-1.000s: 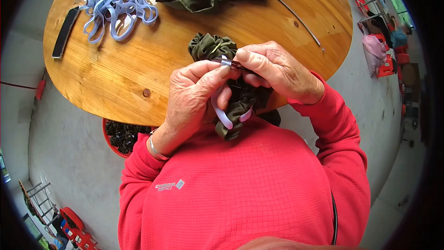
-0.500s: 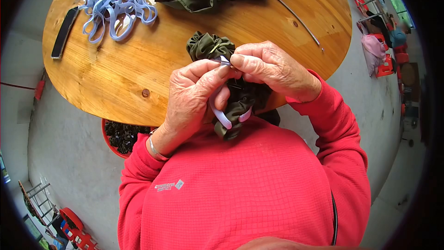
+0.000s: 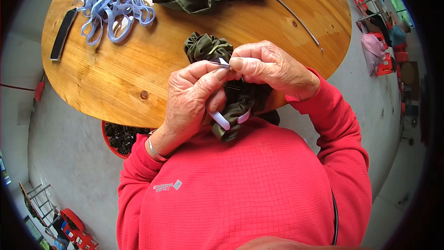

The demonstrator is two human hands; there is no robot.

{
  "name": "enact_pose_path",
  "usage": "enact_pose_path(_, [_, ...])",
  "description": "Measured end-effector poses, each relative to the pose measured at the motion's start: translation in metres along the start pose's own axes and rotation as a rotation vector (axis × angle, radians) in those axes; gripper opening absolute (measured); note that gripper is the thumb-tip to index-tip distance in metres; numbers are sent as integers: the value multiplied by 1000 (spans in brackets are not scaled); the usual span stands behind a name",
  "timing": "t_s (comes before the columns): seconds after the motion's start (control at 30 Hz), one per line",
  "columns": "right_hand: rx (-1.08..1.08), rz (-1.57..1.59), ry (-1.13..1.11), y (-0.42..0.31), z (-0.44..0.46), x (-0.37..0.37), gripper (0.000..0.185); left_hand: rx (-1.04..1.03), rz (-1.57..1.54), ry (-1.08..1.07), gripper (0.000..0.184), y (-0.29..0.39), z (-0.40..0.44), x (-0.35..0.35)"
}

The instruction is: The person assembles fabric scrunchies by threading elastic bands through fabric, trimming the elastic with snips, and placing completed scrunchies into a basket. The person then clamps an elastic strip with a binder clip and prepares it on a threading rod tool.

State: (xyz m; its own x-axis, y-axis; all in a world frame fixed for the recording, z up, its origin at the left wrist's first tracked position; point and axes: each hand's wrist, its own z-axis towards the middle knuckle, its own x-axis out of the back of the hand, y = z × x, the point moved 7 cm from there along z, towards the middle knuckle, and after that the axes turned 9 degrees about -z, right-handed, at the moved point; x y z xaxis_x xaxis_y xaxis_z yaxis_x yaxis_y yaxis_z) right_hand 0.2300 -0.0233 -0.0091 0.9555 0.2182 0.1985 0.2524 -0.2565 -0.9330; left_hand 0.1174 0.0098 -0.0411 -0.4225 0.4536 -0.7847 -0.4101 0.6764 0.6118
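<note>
At the wooden table, left fingers pinch pale elastic, right fingers pinched narrow beside it.

Over here, a single camera rides on the head of the person in the red, grid-textured top, looking forward and steeply down. It sits close: the chest fills the lower middle, with the bare left hand and bare right hand near the centre. The yellow-brown, round-edged wooden table runs out of view at the top; the wide, dark-cornered lens curves the grey floor around the sides.
</note>
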Motion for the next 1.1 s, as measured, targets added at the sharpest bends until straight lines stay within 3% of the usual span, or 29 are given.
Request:
enact_pose_path(0.47, [-22,168,-46,4,-2,3,31,11,-77,29,17,-2,-1,10])
enact_pose_path(0.57, [-52,114,85,0,-6,17,31,-32,-135,48,16,2,-1,12])
enact_pose_path(0.7, [189,-246,397,10,-8,55,33,-123,-173,69,15,13,-6,15])
enact_pose_path(0.83, [138,-1055,840,26,-6,75,23,-172,-138,40,21,23,-6,13])
enact_pose_path(0.93, [211,-1260,922,33,-4,80,22,-198,-48,120,26,36,-5,19])
enact_pose_path(1.07, [606,-1420,1074,-2,-23,59,30,-298,-10,125,26,56,-8,22])
enact_pose_path(1.1, [641,-1299,1010,-9,-29,52,34,-316,-2,142,26,59,-8,24])
